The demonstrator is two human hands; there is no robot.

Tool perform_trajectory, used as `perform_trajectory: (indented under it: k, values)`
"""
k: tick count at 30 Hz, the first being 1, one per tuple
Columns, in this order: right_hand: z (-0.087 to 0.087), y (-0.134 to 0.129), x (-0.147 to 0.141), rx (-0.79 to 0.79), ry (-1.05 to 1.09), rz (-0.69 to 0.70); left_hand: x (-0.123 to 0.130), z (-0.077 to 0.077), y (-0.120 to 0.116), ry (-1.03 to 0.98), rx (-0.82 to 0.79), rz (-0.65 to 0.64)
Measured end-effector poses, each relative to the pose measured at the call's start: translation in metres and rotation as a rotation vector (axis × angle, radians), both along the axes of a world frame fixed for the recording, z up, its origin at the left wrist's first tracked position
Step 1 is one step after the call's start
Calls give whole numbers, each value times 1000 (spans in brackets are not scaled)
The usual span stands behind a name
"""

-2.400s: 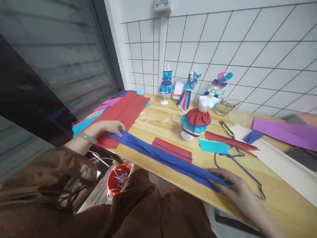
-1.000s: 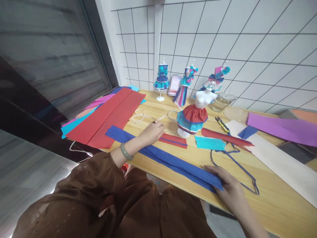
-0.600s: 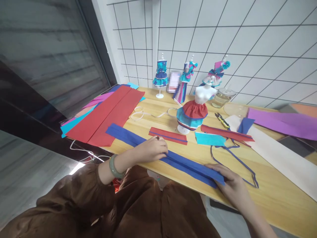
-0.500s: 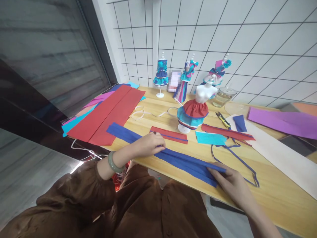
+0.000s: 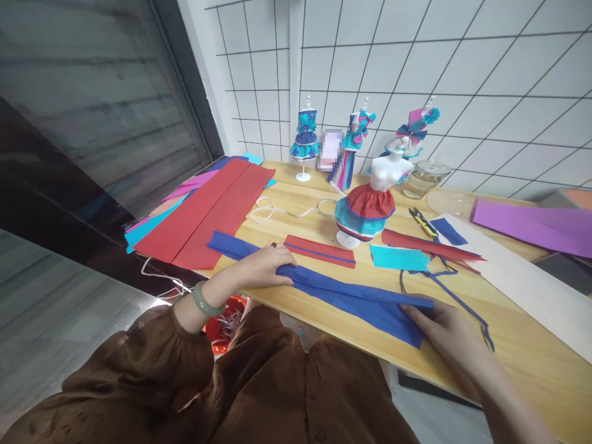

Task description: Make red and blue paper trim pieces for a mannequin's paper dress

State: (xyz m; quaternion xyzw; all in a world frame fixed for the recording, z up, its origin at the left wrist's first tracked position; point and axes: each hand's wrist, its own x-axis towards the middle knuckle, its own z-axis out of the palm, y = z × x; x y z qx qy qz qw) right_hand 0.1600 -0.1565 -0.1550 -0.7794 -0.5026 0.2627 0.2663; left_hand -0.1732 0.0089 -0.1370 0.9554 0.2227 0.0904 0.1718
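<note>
Red strip (image 5: pixel 319 250) lies in our way just beyond left hand (image 5: pixel 268 266); right of right hand (image 5: pixel 448 325), past navy cord (image 5: pixel 464 303), we could pass.

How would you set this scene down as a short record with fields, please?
Left hand: on the blue strip, left of its middle; grip unclear
Right hand: holding the strip's right end
Strip state: long, layers spread apart toward the right end
Just behind strip: red piece with a blue line
Front mannequin: upright, bare white torso, red and teal skirt
Behind it: three smaller dressed forms near the wall
Table's left: large red sheets
Right of mannequin: yellow-and-black snips
</note>
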Motion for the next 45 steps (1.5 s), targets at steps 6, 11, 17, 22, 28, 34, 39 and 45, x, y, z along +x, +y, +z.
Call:
perform_trajectory:
  k: [6, 11, 17, 22, 28, 34, 39, 45]
  values:
    - [9, -3, 2, -38, 94, -52, -7, -6, 2, -39, -12, 16]
    - [6, -6, 8, -106, 235, 35, -13, 4, 9, -34, -147, 84]
    - [-4, -6, 15, -89, -333, 2, -8, 2, 20, -2, -83, 136]
    - [-6, -13, 19, -21, -502, 42, -1, -11, 21, -35, 228, 215]
    - [-8, -28, 9, 477, -795, 83, 4, -13, -14, -174, 439, 253]
    - [-19, -37, -9, 530, -789, 691, 31, -26, -66, -184, 280, -49]
    - [-23, -38, -6, 511, -967, 775, 45, -33, -72, -132, 229, -107]
    - [-15, -36, -10, 514, -901, 727, 47, -31, -66, -110, 257, -114]
